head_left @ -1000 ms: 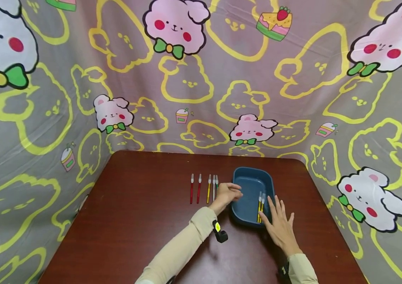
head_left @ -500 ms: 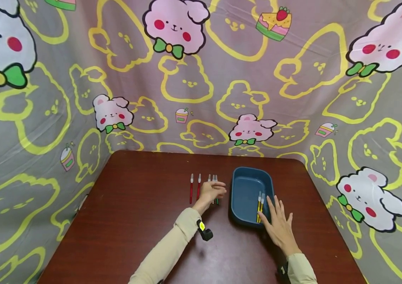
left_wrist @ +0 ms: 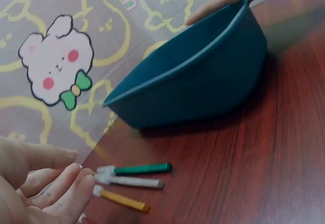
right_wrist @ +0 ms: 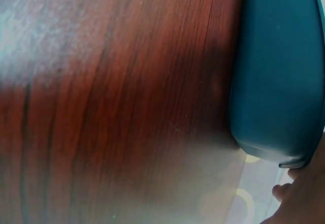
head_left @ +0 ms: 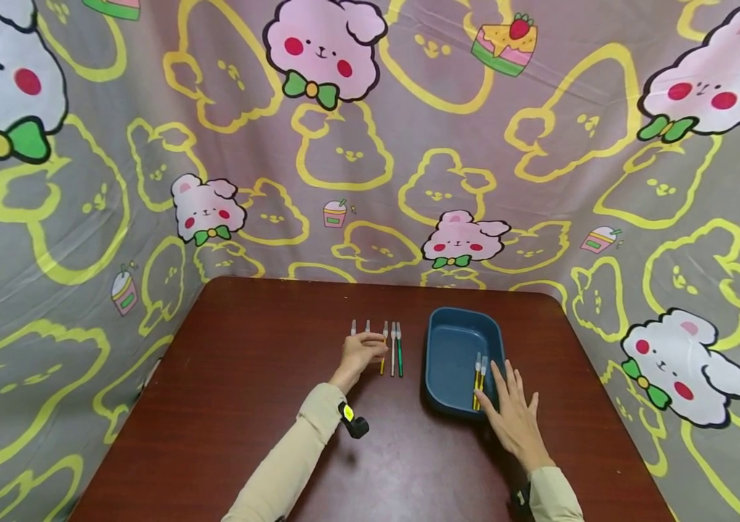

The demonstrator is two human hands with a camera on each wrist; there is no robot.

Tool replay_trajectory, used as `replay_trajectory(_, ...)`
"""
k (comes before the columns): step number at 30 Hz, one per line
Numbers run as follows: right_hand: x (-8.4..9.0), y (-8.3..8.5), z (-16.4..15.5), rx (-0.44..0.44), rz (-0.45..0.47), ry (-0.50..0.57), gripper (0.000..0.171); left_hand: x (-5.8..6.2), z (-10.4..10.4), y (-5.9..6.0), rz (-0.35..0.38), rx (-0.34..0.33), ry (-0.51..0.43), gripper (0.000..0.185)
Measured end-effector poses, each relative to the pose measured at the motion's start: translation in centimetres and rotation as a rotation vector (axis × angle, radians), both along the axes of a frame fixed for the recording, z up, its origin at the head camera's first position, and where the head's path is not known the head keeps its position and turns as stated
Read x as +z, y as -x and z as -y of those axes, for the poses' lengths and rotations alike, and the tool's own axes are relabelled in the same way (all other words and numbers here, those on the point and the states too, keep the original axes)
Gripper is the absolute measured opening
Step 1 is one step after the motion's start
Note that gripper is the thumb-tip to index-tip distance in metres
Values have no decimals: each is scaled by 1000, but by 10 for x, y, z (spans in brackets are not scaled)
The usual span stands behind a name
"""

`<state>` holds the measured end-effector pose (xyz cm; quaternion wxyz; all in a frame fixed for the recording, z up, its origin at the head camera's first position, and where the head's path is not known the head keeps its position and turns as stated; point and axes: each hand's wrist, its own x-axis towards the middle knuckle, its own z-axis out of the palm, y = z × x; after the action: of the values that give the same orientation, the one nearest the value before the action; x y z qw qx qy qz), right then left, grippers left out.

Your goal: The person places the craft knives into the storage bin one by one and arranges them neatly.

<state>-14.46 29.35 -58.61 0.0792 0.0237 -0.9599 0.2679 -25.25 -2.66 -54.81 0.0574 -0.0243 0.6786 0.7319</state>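
My left hand (head_left: 360,357) hovers over two red pen-like sticks with pale, clear-looking tips, hiding most of their bodies. Its fingers are loosely bent with the thumb apart, and nothing shows between them in the left wrist view. Just right of that hand lie a yellow stick (left_wrist: 124,201), a white stick (left_wrist: 134,182) and a green stick (left_wrist: 144,169). A dark blue open box (head_left: 451,362) stands further right, holding two yellow sticks (head_left: 479,380) along its right side. My right hand (head_left: 515,420) rests at the box's near right rim with fingers spread.
Everything stands on a dark red-brown wooden table (head_left: 246,406). Patterned cloth (head_left: 350,239) with cartoon rabbits hangs behind the table and along both sides. A small black device (head_left: 353,420) is strapped to my left wrist.
My left hand has moved left from the box's edge, past the green, white and yellow sticks, to the red ones. The right hand and the box have stayed put.
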Motion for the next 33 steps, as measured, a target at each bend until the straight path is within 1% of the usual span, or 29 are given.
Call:
replay_trajectory(3, 0, 0, 0, 1, 4, 5, 78, -5, 10, 0, -12, 12, 6, 31)
replay_trajectory(5, 0, 0, 0, 5, 8, 9, 78, -10, 16, 2, -34, 21, 21, 29)
replay_trajectory(6, 0, 0, 0, 8, 10, 11, 78, -16, 20, 4, -62, 17, 13, 26)
replay_trajectory(9, 0, 0, 0, 10, 10, 12, 78, -20, 28, 5, -90, 29, 24, 25)
replay_trajectory(12, -1, 0, -1, 6, 7, 11, 78, -21, 32, 8, -67, 56, 41, 26)
replay_trajectory(13, -1, 0, -1, 5, 5, 10, 78, -17, 32, 7, -32, 78, 62, 29)
replay_trajectory(18, -1, 1, -2, -1, 8, 8, 78, -22, 36, 12, 28, 125, 139, 30)
replay_trajectory(22, -1, 1, -2, -3, 4, 9, 77, -27, 39, 13, 39, 136, 184, 31)
replay_trajectory(26, -1, 1, -2, -1, 2, 13, 77, -30, 41, 13, 33, 151, 189, 34)
replay_trajectory(29, -1, 1, -2, 0, 4, 11, 77, -30, 42, 13, 38, 172, 190, 35)
replay_trajectory(33, -1, 1, -2, -1, 4, 13, 77, -30, 43, 13, 47, 201, 220, 35)
